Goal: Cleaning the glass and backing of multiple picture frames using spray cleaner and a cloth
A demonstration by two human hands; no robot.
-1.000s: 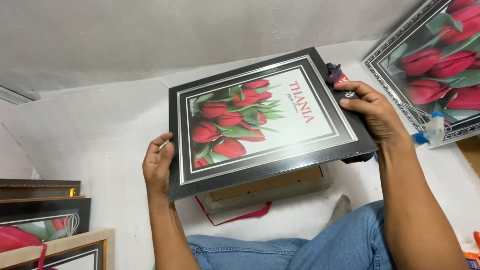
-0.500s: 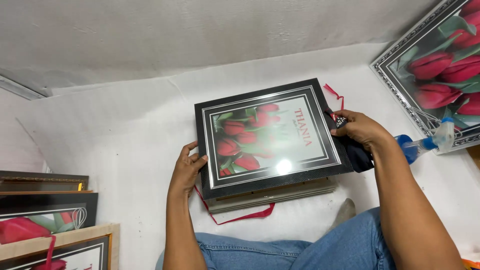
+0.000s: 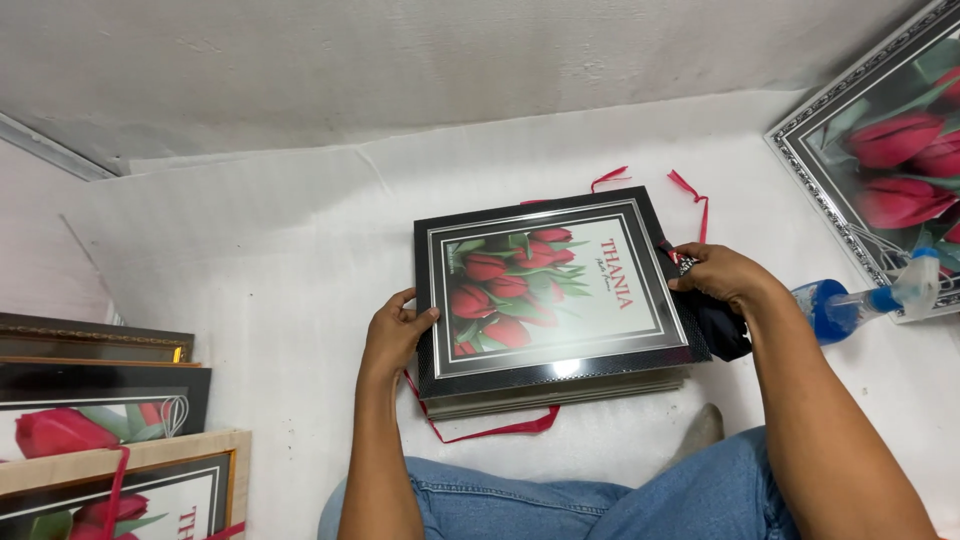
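We hold a black framed picture (image 3: 556, 291) of red tulips flat between both hands, face up, on top of a small stack of other frames (image 3: 560, 390) that lies on the white surface (image 3: 250, 260) in front of our knees. Our left hand (image 3: 395, 335) grips the frame's left edge, thumb lying on the front border and fingers curled under the side. Our right hand (image 3: 722, 275) closes on the right edge, and a dark cloth (image 3: 722, 328) is bunched under that palm against the frame's side, so the hand is clamped on cloth and frame together. The two hands are well apart, one at each side of the picture.

Thin red ribbons (image 3: 490, 430) trail out from under the stack at its near left corner, and more red ribbon ends (image 3: 690, 190) show beyond the far right corner. A blue and white spray bottle (image 3: 860, 300) lies on its side just beside our right forearm. Behind it a larger silver-framed tulip picture (image 3: 880, 150) lies tilted at the right edge of view. At the lower left several more framed pictures (image 3: 100, 430) are stacked and overlapping, dark and pale wood frames among them. Our legs in blue jeans (image 3: 640, 500) show at the bottom, with a toe tip (image 3: 700, 430) near the stack
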